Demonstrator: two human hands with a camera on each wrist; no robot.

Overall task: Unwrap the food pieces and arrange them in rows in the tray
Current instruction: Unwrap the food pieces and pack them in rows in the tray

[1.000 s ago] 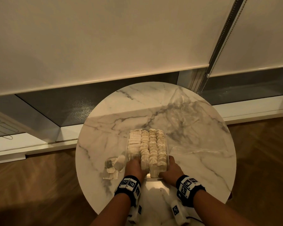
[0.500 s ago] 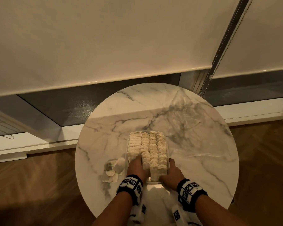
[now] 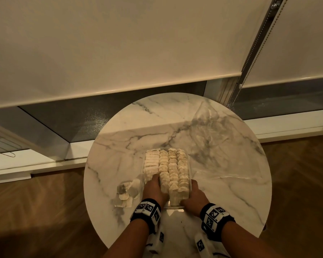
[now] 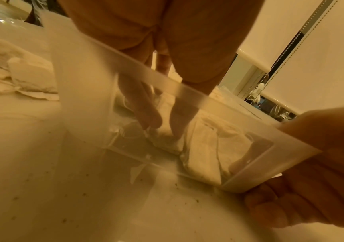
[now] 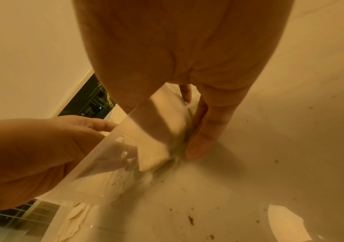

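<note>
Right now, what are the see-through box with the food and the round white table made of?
The see-through rectangular box looks like clear plastic: fingers show through its wall. The round white table looks like polished marble, grey-veined and shiny, though it could be imitation.

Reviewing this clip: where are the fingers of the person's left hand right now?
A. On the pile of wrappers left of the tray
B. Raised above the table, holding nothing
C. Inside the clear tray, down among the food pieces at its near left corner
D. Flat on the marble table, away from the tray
C: in the left wrist view the left hand's fingers reach past the clear tray rim onto the food pieces.
</note>
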